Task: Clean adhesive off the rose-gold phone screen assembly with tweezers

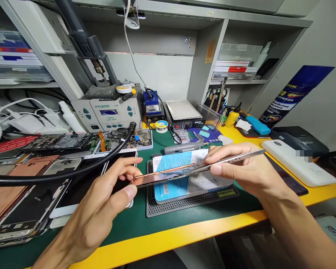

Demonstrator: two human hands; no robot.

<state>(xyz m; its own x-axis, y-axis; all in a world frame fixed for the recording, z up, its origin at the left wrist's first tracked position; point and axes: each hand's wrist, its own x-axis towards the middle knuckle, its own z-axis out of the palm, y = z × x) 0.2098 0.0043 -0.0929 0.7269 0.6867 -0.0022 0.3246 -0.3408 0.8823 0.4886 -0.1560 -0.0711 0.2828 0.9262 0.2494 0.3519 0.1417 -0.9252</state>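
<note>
My left hand (105, 203) pinches the left end of a thin phone panel (156, 177) between thumb and fingers. The panel is held nearly edge-on above the mat, its upper face copper-coloured and shiny. Metal tweezers (235, 157) with small holes along the handle are gripped in my right hand (240, 168). Their tips lie at the panel's right end; whether they pinch anything is too small to tell. Beneath the panel, a blue and white box (168, 192) rests on a grey perforated mat (162, 209).
Opened phones (36, 194) and a thick black hose (100, 168) crowd the left side. Behind stand a grey soldering station (112, 112), a solder spool (161, 126) and a heating plate (184, 110). A white power bank (296, 162) and a blue spray can (294, 97) are at right.
</note>
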